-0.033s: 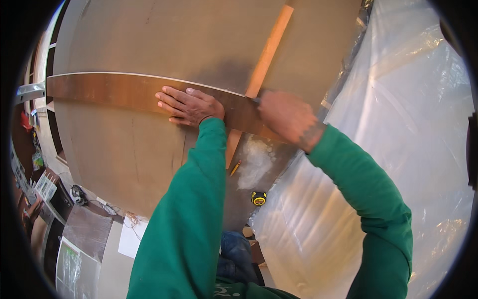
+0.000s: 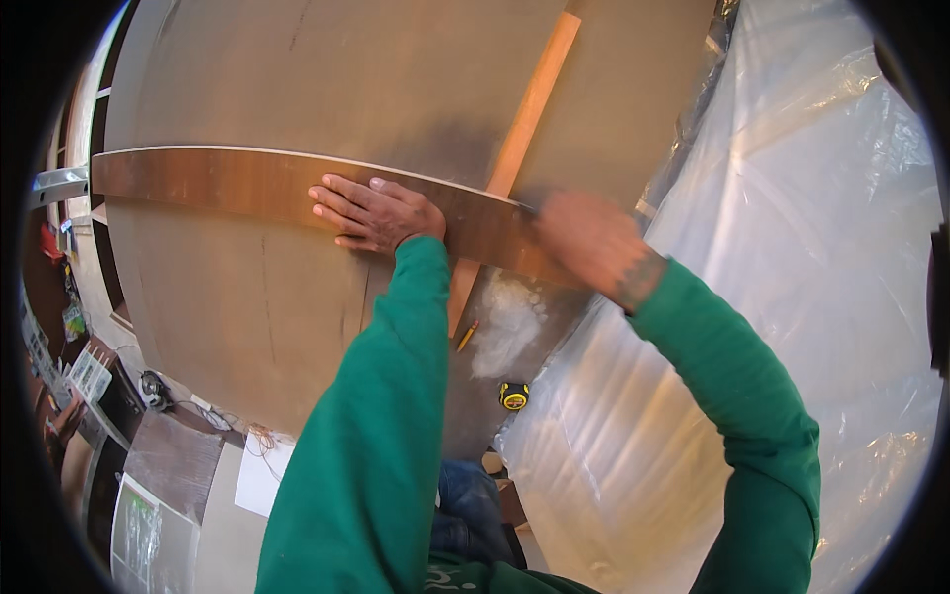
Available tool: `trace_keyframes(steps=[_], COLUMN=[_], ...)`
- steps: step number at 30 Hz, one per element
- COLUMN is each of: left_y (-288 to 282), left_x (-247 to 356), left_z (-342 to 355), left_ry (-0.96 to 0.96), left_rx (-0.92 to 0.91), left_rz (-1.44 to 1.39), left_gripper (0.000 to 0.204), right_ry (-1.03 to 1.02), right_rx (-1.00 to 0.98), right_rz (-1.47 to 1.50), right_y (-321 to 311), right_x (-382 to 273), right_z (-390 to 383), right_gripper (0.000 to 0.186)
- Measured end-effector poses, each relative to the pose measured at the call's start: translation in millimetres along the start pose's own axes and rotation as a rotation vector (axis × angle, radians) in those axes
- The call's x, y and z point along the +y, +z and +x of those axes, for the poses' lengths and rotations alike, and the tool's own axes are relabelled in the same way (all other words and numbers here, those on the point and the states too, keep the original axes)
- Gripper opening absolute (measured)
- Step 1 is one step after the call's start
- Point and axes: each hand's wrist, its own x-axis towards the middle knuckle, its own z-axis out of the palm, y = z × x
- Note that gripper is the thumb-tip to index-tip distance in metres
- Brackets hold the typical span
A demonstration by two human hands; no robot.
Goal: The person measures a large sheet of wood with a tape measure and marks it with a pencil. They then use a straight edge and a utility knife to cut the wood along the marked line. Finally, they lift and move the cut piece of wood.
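My left hand (image 2: 381,213) lies flat with fingers stretched out on a long brown wooden board (image 2: 218,178), which has a pale far edge. At the right part of that edge, my right hand (image 2: 594,238) is closed and smeared by motion. A small dark pointed tool (image 2: 527,206) juts from its fingers toward the board's edge; its kind is too blurred to tell. Beneath the board, a narrow orange-brown wood strip (image 2: 534,104) runs crosswise, showing on both sides of it. Everything rests on a large brownish panel (image 2: 287,69).
Near the strip's close end are a yellow pencil (image 2: 468,336), a whitish powdery patch (image 2: 510,322) and a yellow-black tape measure (image 2: 514,396). Clear plastic sheeting (image 2: 712,396) covers the right side. A white sheet (image 2: 262,475) and a cable (image 2: 213,411) lie at lower left.
My right hand has slid a little to the right along the board's far edge with the dark tool. My left hand stays pressed in the same place.
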Motion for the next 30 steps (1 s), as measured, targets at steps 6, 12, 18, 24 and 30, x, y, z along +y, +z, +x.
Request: trace_keyframes(steps=[6, 12, 18, 24, 30], left_y=[1.3, 4.9, 8.0, 18.9, -34.1], left_x=[-3.0, -3.1, -5.4, -4.3, -137.1], left_z=[1.2, -3.1, 1.1, 11.3, -8.4], left_ry=[0.003, 0.033, 0.048, 0.05, 0.735], left_rx=[0.007, 0.012, 0.013, 0.078, -0.171], left_rz=[0.009, -0.003, -0.027, -0.12, -0.267], left_gripper=[0.066, 0.064, 0.066, 0.07, 0.081], right_ry=[0.29, 0.279, 0.097, 0.071, 0.19], right_rx=[0.255, 0.822, 0.889, 0.758, 0.728], right_rz=[0.152, 0.224, 0.247, -0.111, -0.196], right_y=[-18.5, 85.0, 115.6, 184.9, 190.2], right_x=[73.9, 112.7, 28.1, -5.8, -10.4], right_z=[-50.0, 14.7, -3.9, -19.8, -8.4], right_gripper=[0.03, 0.043, 0.069, 0.105, 0.104])
